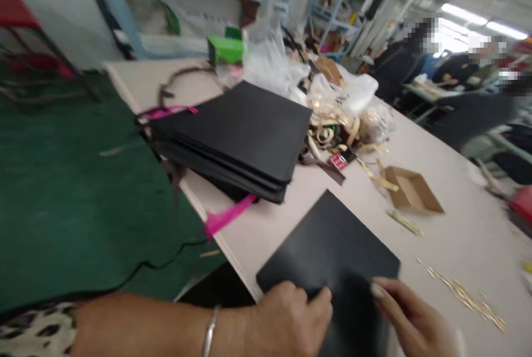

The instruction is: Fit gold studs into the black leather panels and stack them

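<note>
A flat black sheet (332, 240), smooth and square-cornered, lies on the table in front of me. My left hand (295, 312) rests on its near left part, fingers curled in and closed; whatever they may hold is hidden. Over the sheet's right side, my right hand (415, 318) has its thumb and forefinger pressed together in a pinch. Anything between those fingertips is too small or blurred to name. To the right of the sheet, small thin gold-coloured pieces (465, 293) lie scattered on the table.
A stack of black sheets (249, 129) with a pink strip (230, 215) beneath sits at the table's left edge. Behind are clear plastic bags (270, 63), a green box (225, 50) and tangled scraps. An open cardboard tray (413, 193) stands right. Other people sit at far tables.
</note>
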Motion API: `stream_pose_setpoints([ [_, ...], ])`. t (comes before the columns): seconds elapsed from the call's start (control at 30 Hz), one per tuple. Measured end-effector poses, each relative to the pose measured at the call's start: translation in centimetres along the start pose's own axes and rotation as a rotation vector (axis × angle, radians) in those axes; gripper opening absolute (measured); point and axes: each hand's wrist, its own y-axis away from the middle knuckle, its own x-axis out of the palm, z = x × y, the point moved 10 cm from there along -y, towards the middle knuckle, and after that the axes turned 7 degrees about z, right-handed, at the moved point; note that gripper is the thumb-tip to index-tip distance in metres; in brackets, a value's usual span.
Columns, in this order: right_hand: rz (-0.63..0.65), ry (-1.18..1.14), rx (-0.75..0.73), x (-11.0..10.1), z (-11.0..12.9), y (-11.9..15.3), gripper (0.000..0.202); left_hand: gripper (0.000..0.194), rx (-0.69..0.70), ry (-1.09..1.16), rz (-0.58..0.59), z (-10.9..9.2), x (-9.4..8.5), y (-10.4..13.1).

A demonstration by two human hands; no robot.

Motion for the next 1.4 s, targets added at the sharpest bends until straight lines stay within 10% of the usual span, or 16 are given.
stream_pose_setpoints([
  [0.23, 0.183, 0.006, 0.034, 5.7, 4.2, 2.7, 0.018, 0.066, -0.040, 0.010, 0.002, 0.0, 0.1, 0.2],
  [1.4, 0.452, 0.135, 0.322, 7.0, 4.1, -1.4, 0.009, 0.045, 0.010, 0.087, 0.051, 0.2, 0.6, -0.3],
])
